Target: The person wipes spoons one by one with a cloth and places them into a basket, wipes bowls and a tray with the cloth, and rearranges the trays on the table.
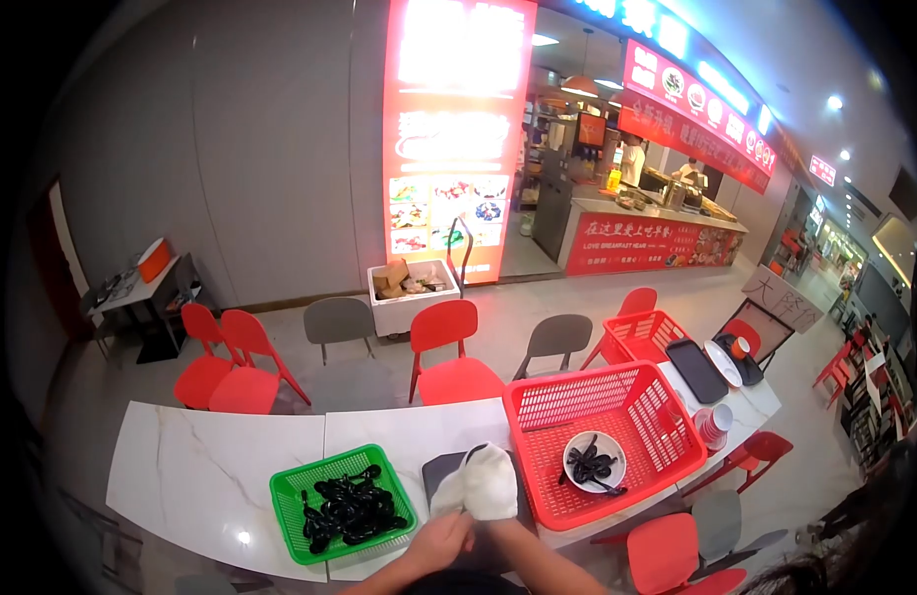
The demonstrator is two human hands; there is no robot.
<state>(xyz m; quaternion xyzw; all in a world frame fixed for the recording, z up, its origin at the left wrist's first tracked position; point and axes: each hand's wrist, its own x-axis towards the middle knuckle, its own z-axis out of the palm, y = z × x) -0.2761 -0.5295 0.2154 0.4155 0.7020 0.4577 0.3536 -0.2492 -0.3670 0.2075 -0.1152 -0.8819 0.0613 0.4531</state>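
My left hand (444, 541) is closed at the lower edge of a white cloth (489, 483), its fingers gripping the edge. The cloth covers my right hand (497, 526), so those fingers are hidden; only the wrist side shows. Beneath the cloth lies a dark grey tray (440, 468) on the table. To the left, a green basket (286, 504) holds a pile of black spoons (351, 508). On the right stands a large red basket (538, 446), with a white bowl (575, 448) inside it. More black spoons (592, 464) rest in that bowl, some poking over its rim.
The white marble-look table (200, 466) stretches both ways. Stacked cups (714, 424), black trays (698, 372) and a second red basket (642, 337) stand at its right end. Red chairs (448, 352) and grey chairs (557, 342) surround it. Behind is a white box (415, 312) on a trolley.
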